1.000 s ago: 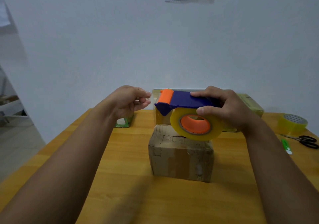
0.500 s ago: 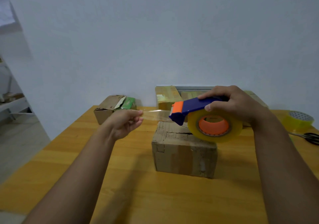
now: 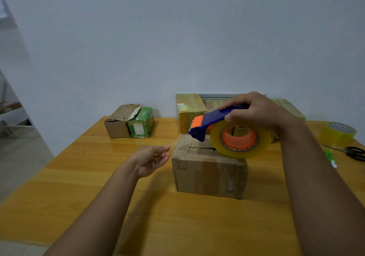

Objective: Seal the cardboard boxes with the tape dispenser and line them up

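Right hand (image 3: 262, 113) grips blue-orange tape dispenser with clear tape roll (image 3: 233, 135) over worn brown cardboard box (image 3: 209, 173) mid wooden worktop (image 3: 98, 176); I see left hand (image 3: 152, 161) loose, fingers apart, beside box.

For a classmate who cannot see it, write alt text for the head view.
A right hand holds a blue-and-orange tape dispenser over a cardboard box on a wooden table. The left hand hovers open beside the box.
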The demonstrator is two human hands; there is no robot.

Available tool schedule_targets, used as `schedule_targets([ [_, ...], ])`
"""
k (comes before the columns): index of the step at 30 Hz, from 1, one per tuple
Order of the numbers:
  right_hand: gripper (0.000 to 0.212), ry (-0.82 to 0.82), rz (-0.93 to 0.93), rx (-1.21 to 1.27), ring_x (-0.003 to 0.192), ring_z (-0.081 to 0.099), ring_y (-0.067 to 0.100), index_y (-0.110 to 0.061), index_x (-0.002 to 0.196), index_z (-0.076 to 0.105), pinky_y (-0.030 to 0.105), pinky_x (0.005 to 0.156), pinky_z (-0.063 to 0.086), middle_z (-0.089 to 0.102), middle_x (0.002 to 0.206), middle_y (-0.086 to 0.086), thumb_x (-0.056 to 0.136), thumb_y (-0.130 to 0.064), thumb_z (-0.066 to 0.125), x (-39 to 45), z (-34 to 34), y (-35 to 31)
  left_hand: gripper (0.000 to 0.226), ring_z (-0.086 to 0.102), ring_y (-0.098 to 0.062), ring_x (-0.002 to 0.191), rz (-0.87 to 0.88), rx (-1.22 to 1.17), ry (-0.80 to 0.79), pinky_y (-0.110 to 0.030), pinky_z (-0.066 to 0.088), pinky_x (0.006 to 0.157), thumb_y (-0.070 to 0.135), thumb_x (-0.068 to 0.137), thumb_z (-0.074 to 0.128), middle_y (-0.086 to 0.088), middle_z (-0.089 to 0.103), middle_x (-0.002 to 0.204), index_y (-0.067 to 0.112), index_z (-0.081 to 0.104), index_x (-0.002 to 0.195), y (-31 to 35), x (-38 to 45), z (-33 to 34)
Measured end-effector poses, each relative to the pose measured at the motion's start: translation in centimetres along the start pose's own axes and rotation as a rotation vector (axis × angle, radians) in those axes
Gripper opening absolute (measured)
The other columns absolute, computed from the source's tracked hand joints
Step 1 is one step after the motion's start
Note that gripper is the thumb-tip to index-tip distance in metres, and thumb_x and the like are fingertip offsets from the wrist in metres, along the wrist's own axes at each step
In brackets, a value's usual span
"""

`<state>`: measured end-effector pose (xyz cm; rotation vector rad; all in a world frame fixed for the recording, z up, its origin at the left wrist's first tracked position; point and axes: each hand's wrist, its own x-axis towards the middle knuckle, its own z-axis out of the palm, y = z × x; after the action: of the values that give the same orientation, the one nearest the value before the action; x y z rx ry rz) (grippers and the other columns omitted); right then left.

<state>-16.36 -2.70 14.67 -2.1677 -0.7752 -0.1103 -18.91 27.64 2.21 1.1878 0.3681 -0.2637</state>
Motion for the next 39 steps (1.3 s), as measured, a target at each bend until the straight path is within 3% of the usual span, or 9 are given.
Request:
schedule_targets([
  [5, 0.029, -0.003, -0.012, -0.017, 0.091, 0.063, 0.011, -0.041, 0.096, 0.071, 0.031, 0.079, 0.055, 0.067, 0.101, -0.015, 0.068, -0.042, 0.065, 0.1, 0.2, 0.1, 0.029, 0.062, -0.017, 0.07, -0.004, 0.406, -0.025, -0.029, 0.054, 0.062, 0.026, 0.098, 0.054, -0.007, 0.064, 0.082, 0.005, 0.069, 0.11, -1.2, -0.4, 1.5],
  [10, 0.026, 0.019, -0.01, 0.0, 0.09, 0.063, 0.009, -0.039, 0.098, 0.072, 0.024, 0.074, 0.053, 0.066, 0.1, -0.017, 0.072, -0.037, 0.071, 0.1, 0.3, 0.4, 0.045, 0.066, -0.018, 0.085, 0.138, 1.086, 0.245, -0.033, 0.058, 0.07, 0.042, 0.097, 0.052, -0.008, 0.064, 0.108, 0.008, 0.053, 0.126, -0.9, -0.8, 2.0],
  [14, 0.03, 0.027, 0.006, -0.019, 0.09, 0.063, 0.005, -0.041, 0.099, 0.072, 0.022, 0.073, 0.052, 0.066, 0.1, -0.018, 0.069, -0.041, 0.068, 0.0, 0.4, 0.5, 0.05, 0.056, -0.011, 0.111, 0.441, 0.731, 0.057, -0.034, 0.053, 0.089, 0.053, 0.096, 0.045, 0.008, 0.057, 0.128, 0.024, 0.051, 0.136, -2.0, -2.9, 3.6],
  [17, 0.031, 0.038, 0.012, -0.021, 0.089, 0.063, 0.006, -0.04, 0.099, 0.073, 0.025, 0.074, 0.054, 0.067, 0.1, -0.016, 0.069, -0.041, 0.067, -0.1, 0.4, 0.3, 0.067, 0.055, -0.006, 0.114, 0.603, 0.925, -0.101, -0.021, 0.054, 0.08, 0.055, 0.087, 0.058, 0.025, 0.048, 0.123, 0.043, 0.024, 0.143, -3.5, -3.9, 5.1],
  [22, 0.027, 0.041, 0.011, -0.098, 0.093, 0.061, 0.013, -0.035, 0.107, 0.071, 0.033, 0.081, 0.055, 0.064, 0.105, -0.014, 0.081, -0.032, 0.076, -0.2, 0.7, -0.2, 0.08, 0.05, 0.0, 0.104, 0.702, 1.111, -0.032, -0.02, 0.051, 0.079, 0.045, 0.092, 0.057, 0.022, 0.039, 0.124, 0.03, 0.007, 0.154, -3.3, -3.2, 4.0],
  [26, 0.03, 0.076, 0.013, -0.16, 0.089, 0.06, 0.004, -0.033, 0.111, 0.071, 0.021, 0.075, 0.048, 0.063, 0.099, -0.02, 0.081, -0.037, 0.074, 0.6, 2.1, -1.6, 0.073, 0.046, 0.002, 0.106, 0.642, 1.135, -0.07, -0.012, 0.046, 0.076, 0.04, 0.094, 0.054, 0.018, 0.035, 0.128, 0.031, 0.012, 0.153, -1.4, -2.8, 2.1],
  [32, 0.042, -0.004, -0.039, -0.194, 0.099, 0.058, 0.007, -0.029, 0.124, 0.065, 0.022, 0.08, 0.047, 0.06, 0.11, -0.013, 0.085, -0.045, 0.069, 2.2, 4.6, -3.4, 0.065, 0.041, -0.008, 0.118, 0.393, 1.026, -0.141, -0.015, 0.042, 0.079, 0.044, 0.09, 0.058, 0.013, 0.032, 0.138, 0.047, 0.024, 0.145, 1.9, -2.2, -1.6],
  [35, 0.044, -0.089, -0.033, -0.235, 0.103, 0.056, 0.007, -0.035, 0.127, 0.062, 0.024, 0.084, 0.047, 0.059, 0.114, -0.015, 0.087, -0.05, 0.066, 2.7, 4.1, -3.0, 0.046, 0.046, -0.003, 0.118, 0.597, 1.076, -0.114, -0.013, 0.048, 0.081, 0.043, 0.094, 0.056, 0.022, 0.037, 0.138, 0.047, 0.035, 0.135, 1.5, -2.3, 0.3],
  [39, 0.042, -0.055, -0.017, -0.228, 0.106, 0.056, 0.007, -0.041, 0.126, 0.059, 0.029, 0.09, 0.049, 0.058, 0.116, -0.019, 0.086, -0.055, 0.064, 2.7, 3.8, -1.8, 0.058, 0.058, -0.003, 0.102, 0.767, 1.195, 0.015, -0.039, 0.055, 0.083, 0.071, 0.078, 0.053, 0.017, 0.058, 0.119, 0.041, 0.045, 0.127, 0.2, -1.6, 1.4],
])
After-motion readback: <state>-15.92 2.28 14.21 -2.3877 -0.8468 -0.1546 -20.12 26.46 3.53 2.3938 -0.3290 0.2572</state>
